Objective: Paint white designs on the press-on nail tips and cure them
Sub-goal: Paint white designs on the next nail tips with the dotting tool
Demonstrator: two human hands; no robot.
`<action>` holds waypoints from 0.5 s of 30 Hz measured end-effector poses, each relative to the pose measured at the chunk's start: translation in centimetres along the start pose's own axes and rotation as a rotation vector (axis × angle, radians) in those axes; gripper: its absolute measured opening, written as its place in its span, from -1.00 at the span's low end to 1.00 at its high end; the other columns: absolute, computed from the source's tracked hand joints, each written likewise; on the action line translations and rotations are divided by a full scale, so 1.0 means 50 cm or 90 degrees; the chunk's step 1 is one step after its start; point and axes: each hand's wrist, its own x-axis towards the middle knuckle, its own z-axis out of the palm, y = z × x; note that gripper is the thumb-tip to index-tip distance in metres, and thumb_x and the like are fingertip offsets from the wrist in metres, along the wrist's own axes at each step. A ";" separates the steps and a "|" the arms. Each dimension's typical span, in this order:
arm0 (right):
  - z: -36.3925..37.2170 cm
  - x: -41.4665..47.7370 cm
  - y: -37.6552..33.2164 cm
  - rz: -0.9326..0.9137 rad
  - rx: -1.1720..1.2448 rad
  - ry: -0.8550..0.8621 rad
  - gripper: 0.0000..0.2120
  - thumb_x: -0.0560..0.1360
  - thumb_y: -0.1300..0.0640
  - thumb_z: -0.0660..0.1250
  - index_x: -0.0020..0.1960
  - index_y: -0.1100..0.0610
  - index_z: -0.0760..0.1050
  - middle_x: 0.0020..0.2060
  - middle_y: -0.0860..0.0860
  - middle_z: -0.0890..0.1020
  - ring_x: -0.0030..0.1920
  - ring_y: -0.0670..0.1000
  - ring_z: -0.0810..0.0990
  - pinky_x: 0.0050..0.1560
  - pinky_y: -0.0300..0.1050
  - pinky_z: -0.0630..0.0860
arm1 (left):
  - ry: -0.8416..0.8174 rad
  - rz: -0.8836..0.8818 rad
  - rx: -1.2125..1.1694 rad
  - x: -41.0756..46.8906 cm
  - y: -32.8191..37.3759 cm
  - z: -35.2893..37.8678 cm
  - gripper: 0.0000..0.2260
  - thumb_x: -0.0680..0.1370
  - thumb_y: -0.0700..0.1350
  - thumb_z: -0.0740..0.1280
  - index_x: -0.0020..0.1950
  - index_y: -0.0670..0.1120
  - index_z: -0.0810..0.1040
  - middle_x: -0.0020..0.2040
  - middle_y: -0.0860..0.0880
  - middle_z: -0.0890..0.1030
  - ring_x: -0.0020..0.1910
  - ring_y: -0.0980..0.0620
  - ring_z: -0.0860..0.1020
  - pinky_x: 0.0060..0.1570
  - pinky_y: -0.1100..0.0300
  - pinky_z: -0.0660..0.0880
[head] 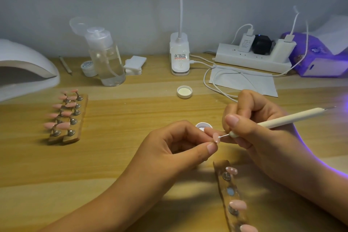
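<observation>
My left hand [177,145] pinches a small pink nail tip [216,138] between thumb and forefinger, just above the table. My right hand [258,130] grips a white dotting pen [286,119], and its thin metal point touches the nail tip. Behind my left fingers sits a small open pot of white gel [202,126], partly hidden. A wooden holder strip [222,167] in front of my hands carries several pink tips; one of them [231,170] shows white dots. A second wooden holder [82,111] with several plain pink tips lies at the left.
A white curing lamp [24,69] stands at the far left. Along the back are a pump bottle [107,62], a small jar [88,67], cotton pads [134,65], a clip lamp base [179,56] and a power strip [252,58] with cables. A white lid [185,91] lies mid-table. Purple light glows at right.
</observation>
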 end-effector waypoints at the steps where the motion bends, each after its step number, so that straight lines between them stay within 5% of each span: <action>1: 0.000 0.000 0.000 0.000 0.001 -0.003 -0.81 0.41 0.19 0.41 -0.32 0.01 0.45 -0.42 -0.04 0.52 -0.43 -0.14 0.48 -0.31 -0.33 0.49 | -0.001 0.002 0.001 0.000 0.000 0.000 -0.94 0.43 -0.17 0.45 -0.22 -0.01 0.66 -0.14 0.08 0.69 -0.23 0.20 0.57 -0.20 0.37 0.49; 15: 0.001 0.001 -0.001 0.016 0.037 -0.005 -0.77 0.41 0.12 0.45 -0.31 0.04 0.42 -0.46 -0.04 0.48 -0.43 -0.11 0.46 -0.21 -0.27 0.55 | 0.003 0.001 0.000 0.002 -0.004 0.000 -0.95 0.43 -0.17 0.46 -0.21 -0.02 0.66 -0.08 0.03 0.71 -0.16 0.14 0.58 -0.14 0.31 0.51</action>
